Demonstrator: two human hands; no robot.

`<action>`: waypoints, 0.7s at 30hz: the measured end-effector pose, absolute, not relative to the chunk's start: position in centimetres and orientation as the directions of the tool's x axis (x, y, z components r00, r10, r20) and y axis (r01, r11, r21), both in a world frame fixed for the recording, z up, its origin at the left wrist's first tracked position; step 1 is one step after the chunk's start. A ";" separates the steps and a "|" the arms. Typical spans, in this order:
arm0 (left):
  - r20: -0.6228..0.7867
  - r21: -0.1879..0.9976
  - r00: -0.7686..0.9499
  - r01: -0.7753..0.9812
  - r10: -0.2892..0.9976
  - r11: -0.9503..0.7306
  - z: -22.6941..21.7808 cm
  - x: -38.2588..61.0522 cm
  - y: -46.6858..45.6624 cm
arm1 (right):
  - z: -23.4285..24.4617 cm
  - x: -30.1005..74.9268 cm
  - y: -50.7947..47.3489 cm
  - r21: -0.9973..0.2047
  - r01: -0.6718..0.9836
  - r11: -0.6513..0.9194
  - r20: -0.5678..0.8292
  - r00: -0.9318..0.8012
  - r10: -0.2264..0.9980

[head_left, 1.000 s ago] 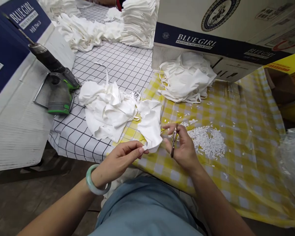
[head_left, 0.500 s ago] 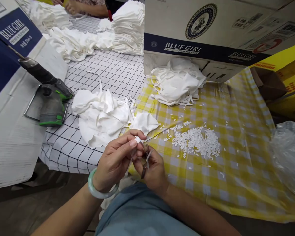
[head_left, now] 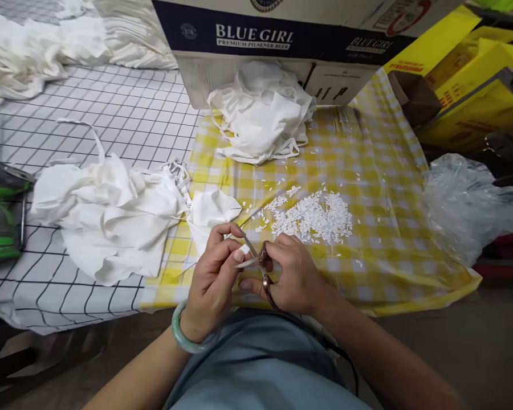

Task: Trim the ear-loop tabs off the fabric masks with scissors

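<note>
My left hand (head_left: 211, 279), with a green bangle on the wrist, pinches the thin strap of a white mask (head_left: 209, 210) whose body lies on the table just beyond my fingers. My right hand (head_left: 293, 276) is closed on small scissors (head_left: 260, 267), whose blades meet the strap between my two hands. Both hands hover at the table's near edge over the yellow checked cloth (head_left: 367, 188). A heap of small white clippings (head_left: 312, 213) lies just beyond my right hand.
A loose pile of white masks (head_left: 111, 213) lies left on the black-grid cloth. Another pile (head_left: 260, 117) sits in front of a Blue Girl carton (head_left: 273, 40). A green power tool (head_left: 0, 216) is at far left, a plastic bag (head_left: 465, 205) at right, yellow boxes (head_left: 474, 80) behind.
My hands came together at the table edge; the scissors moved from beside the mask onto its strap. The view shifted right and down, so the left carton left the frame.
</note>
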State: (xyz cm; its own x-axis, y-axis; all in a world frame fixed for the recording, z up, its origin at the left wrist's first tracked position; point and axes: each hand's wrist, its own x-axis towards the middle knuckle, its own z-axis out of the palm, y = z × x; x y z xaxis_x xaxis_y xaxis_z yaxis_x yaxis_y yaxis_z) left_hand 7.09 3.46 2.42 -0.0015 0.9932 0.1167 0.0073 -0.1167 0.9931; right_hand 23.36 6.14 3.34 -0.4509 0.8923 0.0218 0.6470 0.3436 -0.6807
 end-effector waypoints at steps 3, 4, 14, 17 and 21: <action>0.102 0.994 0.021 0.033 0.995 -0.103 2.3 7.2 3.5 | 3.2 23.9 6.2 -0.657 0.689 0.306 -0.033 -0.432 0.901; 0.101 0.994 0.022 0.042 0.995 -0.102 2.2 7.3 3.5 | 3.2 24.0 6.3 -0.655 0.694 0.299 -0.046 -0.432 0.901; 0.151 0.985 0.060 0.071 0.987 -0.155 2.4 7.7 3.6 | 3.0 24.1 6.3 -0.672 0.677 0.302 -0.028 -0.430 0.902; 0.168 0.982 0.075 0.070 0.983 -0.173 2.3 7.7 3.6 | 3.0 24.1 6.3 -0.662 0.689 0.294 -0.040 -0.425 0.905; 0.189 0.979 0.075 0.060 0.979 -0.193 2.0 7.7 3.5 | 3.0 24.1 6.2 -0.658 0.692 0.296 -0.049 -0.432 0.900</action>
State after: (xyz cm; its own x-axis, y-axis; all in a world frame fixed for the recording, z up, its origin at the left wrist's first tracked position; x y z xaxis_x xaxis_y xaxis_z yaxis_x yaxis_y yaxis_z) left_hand 7.73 3.47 1.98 0.0745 0.9792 0.1887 0.0602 -0.1933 0.9793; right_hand 24.14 6.21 3.04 -0.4323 0.9004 -0.0495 0.6922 0.2961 -0.6582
